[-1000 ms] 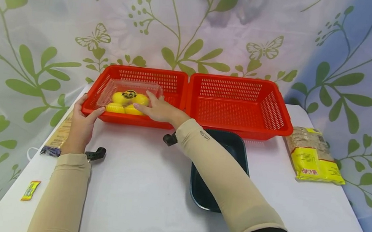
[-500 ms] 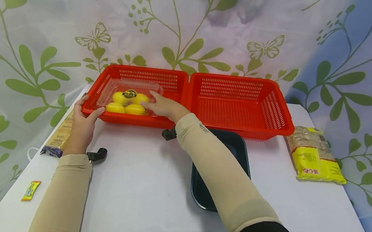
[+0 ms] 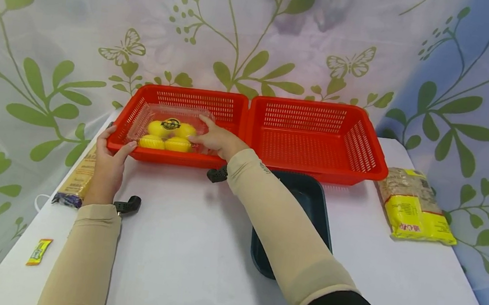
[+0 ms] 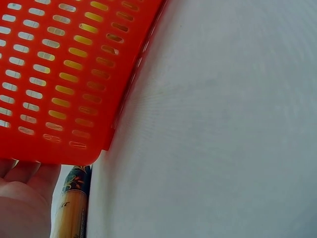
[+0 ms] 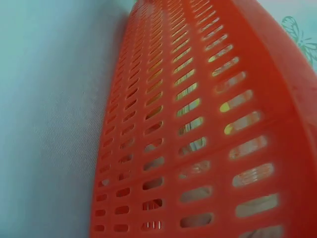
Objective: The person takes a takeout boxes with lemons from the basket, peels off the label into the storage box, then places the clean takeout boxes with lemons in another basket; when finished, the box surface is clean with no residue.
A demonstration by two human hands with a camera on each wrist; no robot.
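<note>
A clear plastic box of yellow fruit (image 3: 167, 134) with a dark label on its lid lies in the left red basket (image 3: 227, 104). My left hand (image 3: 109, 165) grips that basket's front left corner, thumb on the front rim and fingers around the left side. In the left wrist view, the fingers of the left hand (image 4: 22, 198) show at the edge of the perforated basket wall (image 4: 64, 74). My right hand (image 3: 221, 140) reaches over the front rim, thumb and index finger spread at the right end of the box. The basket wall (image 5: 208, 114) hides the right hand in the right wrist view.
A second red basket (image 3: 314, 173) stands to the right. A dark tray (image 3: 266, 260) lies partly under my right forearm. A yellow-and-clear bag (image 3: 415, 207) rests at the right, a tan packet (image 3: 78, 176) and a small yellow sachet (image 3: 39, 252) at the left table edge.
My right hand has shifted slightly right, from over the fruit to the right end of the box. The left hand, box and baskets stay in place.
</note>
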